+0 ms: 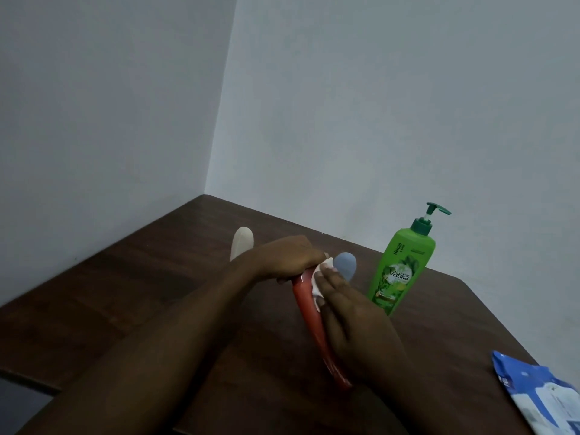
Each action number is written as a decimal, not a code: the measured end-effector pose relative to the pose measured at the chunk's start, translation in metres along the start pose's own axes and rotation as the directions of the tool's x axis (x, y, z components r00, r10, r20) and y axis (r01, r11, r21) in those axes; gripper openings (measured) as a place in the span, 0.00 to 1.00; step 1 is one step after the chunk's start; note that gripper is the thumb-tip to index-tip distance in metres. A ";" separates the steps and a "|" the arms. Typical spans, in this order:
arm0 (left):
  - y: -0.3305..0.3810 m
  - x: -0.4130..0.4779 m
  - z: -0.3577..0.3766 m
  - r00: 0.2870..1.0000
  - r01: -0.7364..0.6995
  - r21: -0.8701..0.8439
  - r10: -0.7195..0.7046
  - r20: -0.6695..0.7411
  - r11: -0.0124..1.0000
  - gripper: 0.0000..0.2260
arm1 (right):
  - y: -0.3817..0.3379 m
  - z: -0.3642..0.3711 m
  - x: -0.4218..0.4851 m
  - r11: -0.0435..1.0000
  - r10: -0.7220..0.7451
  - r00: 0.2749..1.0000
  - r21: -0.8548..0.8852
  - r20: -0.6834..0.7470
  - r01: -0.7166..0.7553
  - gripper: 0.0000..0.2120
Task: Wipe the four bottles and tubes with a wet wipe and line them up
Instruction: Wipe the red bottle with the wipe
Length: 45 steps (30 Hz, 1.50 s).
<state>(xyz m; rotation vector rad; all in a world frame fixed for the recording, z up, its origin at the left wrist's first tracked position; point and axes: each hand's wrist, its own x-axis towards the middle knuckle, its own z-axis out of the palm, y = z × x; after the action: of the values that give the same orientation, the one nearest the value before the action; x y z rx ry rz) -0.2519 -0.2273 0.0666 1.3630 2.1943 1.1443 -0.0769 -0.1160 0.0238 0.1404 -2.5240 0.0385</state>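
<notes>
- My left hand curls round the upper end of the red tube, held tilted above the brown table; my fingers hide the cap.
- My right hand lies flat, fingers straight, pressing the white wipe against the tube's side. Most of the wipe is covered by my palm.
- The tube's lower end is partly hidden behind my right wrist.
- A blue-grey rounded top shows just behind my hands; the rest is hidden, so I cannot tell what it is.
- A cream bottle stands further back, its base cut off by my left arm.
- The green pump bottle stands upright to the right, near the wall.
- A blue wipe pack lies at the table's right, cut off by the frame.
</notes>
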 end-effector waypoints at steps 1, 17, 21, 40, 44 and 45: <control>-0.001 0.000 0.000 1.000 0.000 0.009 0.000 0.002 1.000 0.22 | -0.002 0.003 -0.001 0.999 0.035 0.999 0.028 -0.013 -0.034 0.26; 0.002 -0.001 -0.002 1.000 0.023 0.027 -0.023 -0.009 0.999 0.19 | -0.010 -0.008 0.007 0.975 0.201 0.979 0.090 0.027 -0.203 0.23; 0.004 -0.001 0.000 0.999 0.040 0.004 -0.040 -0.019 0.999 0.20 | -0.017 -0.001 0.002 0.988 0.152 0.988 0.003 0.000 -0.152 0.23; 0.001 0.002 0.002 0.994 -0.095 0.051 0.097 -0.044 0.994 0.24 | -0.003 -0.015 0.012 0.976 0.212 0.976 -0.035 -0.056 -0.214 0.14; 0.001 0.003 0.008 0.982 -0.149 -0.014 0.146 -0.117 0.989 0.24 | 0.015 -0.026 0.014 0.716 0.479 0.861 0.493 0.167 -0.494 0.19; 0.001 0.004 0.009 0.977 -0.165 -0.016 0.161 -0.143 0.986 0.24 | 0.014 -0.028 0.015 0.693 0.478 0.862 0.530 0.170 -0.489 0.18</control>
<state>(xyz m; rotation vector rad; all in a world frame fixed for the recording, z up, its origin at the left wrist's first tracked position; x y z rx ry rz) -0.2475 -0.2196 0.0619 1.5173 2.1844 1.3639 -0.0744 -0.1017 0.0553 -0.3090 -2.4182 1.0045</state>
